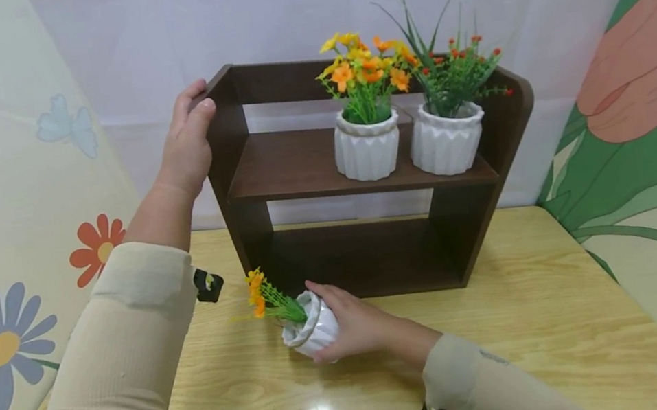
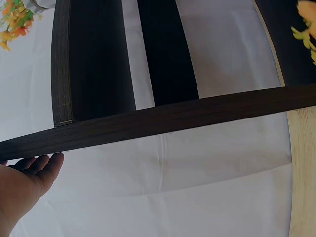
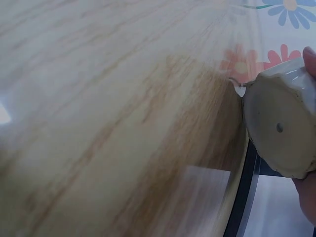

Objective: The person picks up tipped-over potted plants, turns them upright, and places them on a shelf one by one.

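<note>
My left hand (image 1: 188, 140) grips the upper left edge of a dark brown two-tier wooden shelf (image 1: 298, 165); in the left wrist view its fingers (image 2: 49, 170) meet the side panel. In my right hand (image 1: 353, 323) is a white ridged flower pot (image 1: 323, 334) with orange-yellow artificial flowers (image 1: 258, 294). The pot tilts left, in front of the shelf's lower left corner. Its pale underside (image 3: 279, 126), with a small hole, faces the right wrist camera. Part of the right hand is out of that view.
On the shelf's upper board stand a white pot (image 1: 368, 151) of yellow and orange flowers and, to its right, another white pot (image 1: 448, 144) with red-dotted greenery. The light wood table (image 1: 546, 342) carries the shelf. A white cloth (image 1: 290, 9) hangs behind; flower-printed sheets flank it.
</note>
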The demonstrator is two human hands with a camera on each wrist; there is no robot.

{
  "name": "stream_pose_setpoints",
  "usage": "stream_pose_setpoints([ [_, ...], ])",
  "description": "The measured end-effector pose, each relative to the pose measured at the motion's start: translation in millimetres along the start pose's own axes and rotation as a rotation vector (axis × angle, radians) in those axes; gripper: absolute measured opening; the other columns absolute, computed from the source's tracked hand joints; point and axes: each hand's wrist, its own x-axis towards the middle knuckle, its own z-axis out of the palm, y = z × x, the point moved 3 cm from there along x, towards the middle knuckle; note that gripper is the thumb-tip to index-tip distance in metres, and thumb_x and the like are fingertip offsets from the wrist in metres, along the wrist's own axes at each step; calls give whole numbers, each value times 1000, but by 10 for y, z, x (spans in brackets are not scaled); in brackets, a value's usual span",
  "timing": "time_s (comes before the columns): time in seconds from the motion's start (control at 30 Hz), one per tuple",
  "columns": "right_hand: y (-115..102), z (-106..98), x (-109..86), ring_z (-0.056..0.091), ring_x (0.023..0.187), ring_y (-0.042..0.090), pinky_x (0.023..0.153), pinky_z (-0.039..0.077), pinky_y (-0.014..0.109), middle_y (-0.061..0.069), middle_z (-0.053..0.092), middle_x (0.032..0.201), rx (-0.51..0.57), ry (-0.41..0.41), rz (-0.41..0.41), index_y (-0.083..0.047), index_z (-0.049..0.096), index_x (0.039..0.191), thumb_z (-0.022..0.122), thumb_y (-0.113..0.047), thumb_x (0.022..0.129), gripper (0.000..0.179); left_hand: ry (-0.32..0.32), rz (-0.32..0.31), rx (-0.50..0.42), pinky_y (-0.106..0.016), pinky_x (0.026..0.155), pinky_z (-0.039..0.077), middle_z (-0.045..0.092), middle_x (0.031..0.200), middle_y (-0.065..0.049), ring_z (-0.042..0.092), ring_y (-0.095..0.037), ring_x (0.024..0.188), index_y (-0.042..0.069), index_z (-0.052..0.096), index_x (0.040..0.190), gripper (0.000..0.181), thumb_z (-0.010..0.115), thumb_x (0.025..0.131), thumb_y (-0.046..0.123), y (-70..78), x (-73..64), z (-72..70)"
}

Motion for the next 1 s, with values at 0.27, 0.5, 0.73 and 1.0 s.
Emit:
stream_pose_setpoints([
  [0.27, 67, -32, -54, 37, 140, 26, 109, 38, 51, 5, 31, 158, 62, 10, 1, -25, 16, 157, 89, -41, 64, 119, 7, -2, 2, -40, 108, 33, 29, 156, -4, 37, -20, 130, 34, 22, 154, 52, 26, 103, 44, -9, 13, 0],
  [0.5, 117, -34, -91, 39, 138, 28, 109, 38, 51, 8, 29, 159, 110, 11, 1, -25, 15, 157, 88, -38, 65, 119, 10, 1, -6, -38, 106, 34, 30, 155, -6, 38, -19, 127, 33, 22, 154, 51, 26, 103, 43, -7, 15, -3],
  [0.73, 166, -43, -137, 44, 132, 26, 108, 38, 49, 9, 32, 155, 205, 29, 8, -23, 18, 157, 90, -30, 63, 119, 10, -3, 9, -40, 106, 34, 31, 155, -5, 38, -19, 127, 34, 22, 153, 51, 26, 103, 43, -6, 12, 1],
  [1.0, 254, -52, -180, 44, 133, 28, 110, 36, 50, 11, 36, 152, 290, 50, 49, -23, 17, 157, 92, -24, 61, 121, 11, -4, 4, -40, 107, 34, 31, 154, -5, 39, -19, 128, 34, 23, 153, 51, 26, 103, 43, 0, 11, 1],
])
